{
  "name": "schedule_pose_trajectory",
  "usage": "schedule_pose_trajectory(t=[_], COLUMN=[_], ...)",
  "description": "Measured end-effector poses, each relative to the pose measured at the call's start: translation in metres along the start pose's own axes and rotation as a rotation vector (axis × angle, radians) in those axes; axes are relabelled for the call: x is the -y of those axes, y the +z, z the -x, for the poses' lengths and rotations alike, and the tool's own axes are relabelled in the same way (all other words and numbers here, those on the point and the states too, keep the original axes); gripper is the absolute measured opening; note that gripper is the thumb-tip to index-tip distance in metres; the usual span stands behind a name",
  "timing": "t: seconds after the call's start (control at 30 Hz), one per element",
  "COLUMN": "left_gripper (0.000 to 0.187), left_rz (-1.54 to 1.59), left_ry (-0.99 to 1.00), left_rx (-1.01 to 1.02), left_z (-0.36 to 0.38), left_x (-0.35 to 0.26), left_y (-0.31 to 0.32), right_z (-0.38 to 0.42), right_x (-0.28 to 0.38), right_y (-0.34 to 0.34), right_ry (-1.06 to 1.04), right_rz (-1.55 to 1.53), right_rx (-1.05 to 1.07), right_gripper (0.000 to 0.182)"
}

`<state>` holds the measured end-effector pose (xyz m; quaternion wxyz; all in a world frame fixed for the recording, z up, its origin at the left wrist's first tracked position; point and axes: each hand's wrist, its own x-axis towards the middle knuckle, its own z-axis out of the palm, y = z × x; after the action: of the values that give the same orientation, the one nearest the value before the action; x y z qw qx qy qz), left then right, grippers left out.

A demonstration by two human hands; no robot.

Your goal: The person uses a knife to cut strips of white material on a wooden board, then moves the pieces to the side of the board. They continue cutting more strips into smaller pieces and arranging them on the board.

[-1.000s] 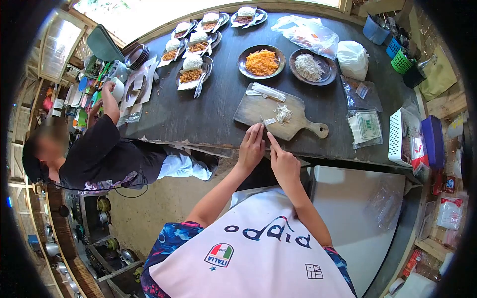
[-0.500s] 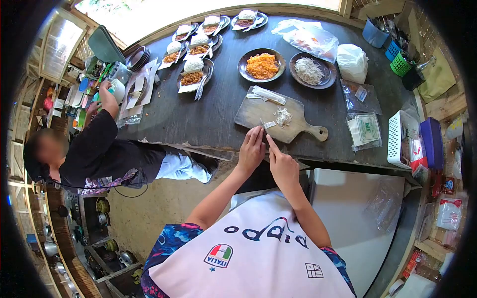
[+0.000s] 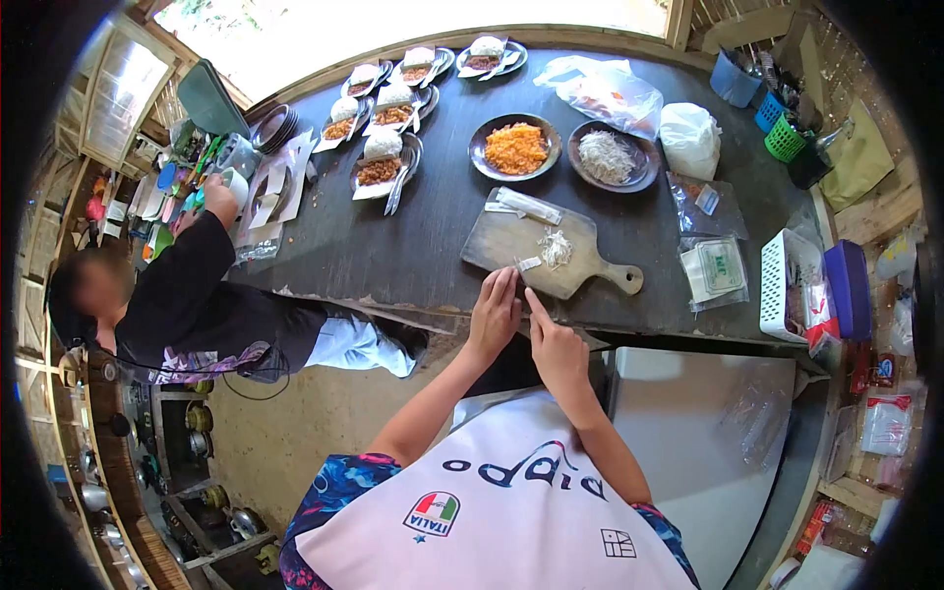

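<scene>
A wooden cutting board [image 3: 480, 246] with a handle lies at the counter's near edge. On it are a small heap of thin white shreds [image 3: 557, 248], long white pieces [image 3: 529, 206] and small cut white slices [image 3: 530, 264]. My left hand [image 3: 495, 313] has its fingers together, tips pressed down at the board's near edge beside the slices; what lies under them is hidden. Close by on the right, my right hand [image 3: 559, 344] is closed with the index finger stretched forward, apparently along a thin knife that is mostly hidden.
Beyond the board stand a plate of orange shreds [image 3: 515, 150] and a plate of white shreds [image 3: 607, 157]. Several plates of rice and brown food [image 3: 382, 162] stand farther left. A white basket [image 3: 784, 285] stands right. A co-worker in a black shirt [image 3: 197, 285] stands left.
The view has shifted slightly. My hands stay almost in place at the board's near edge. The co-worker's hand has moved a little, beside a white cup.
</scene>
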<state>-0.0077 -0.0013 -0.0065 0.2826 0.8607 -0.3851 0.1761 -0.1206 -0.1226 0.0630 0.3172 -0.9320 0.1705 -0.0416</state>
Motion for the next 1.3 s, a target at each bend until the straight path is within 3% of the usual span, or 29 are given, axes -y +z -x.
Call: schedule_pose_trajectory(t=[1.3], left_gripper=[0.050], left_rz=[0.043], left_ry=[0.011], left_rx=[-0.068], left_z=[-0.003], left_x=[0.000], left_y=[-0.003], right_z=[-0.003], right_x=[0.000], right_y=[0.001], right_ry=[-0.017], right_rz=[-0.001], right_rx=[0.020], right_gripper=[0.047])
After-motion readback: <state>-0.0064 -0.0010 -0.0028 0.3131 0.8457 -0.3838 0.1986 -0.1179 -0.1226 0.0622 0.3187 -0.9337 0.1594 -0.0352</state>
